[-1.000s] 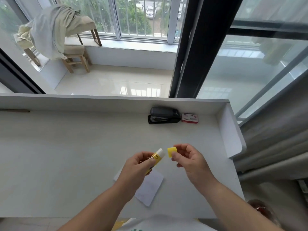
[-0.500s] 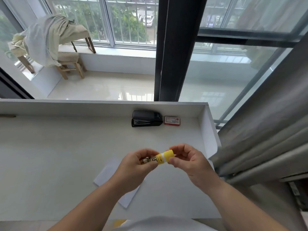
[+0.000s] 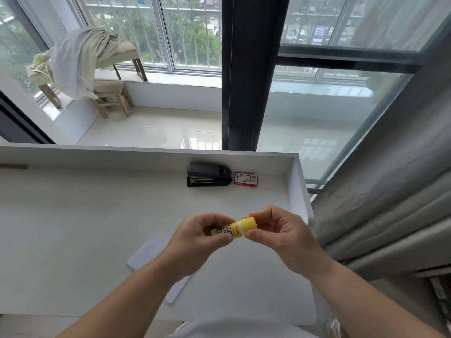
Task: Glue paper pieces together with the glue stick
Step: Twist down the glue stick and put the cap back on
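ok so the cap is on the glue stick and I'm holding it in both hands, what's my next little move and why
Probably set the glue stick down on the desk: its cap looks seated, your right hand pinches it, your left hand grips the body.

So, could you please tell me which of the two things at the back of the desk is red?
The small staple box, right of the black stapler.
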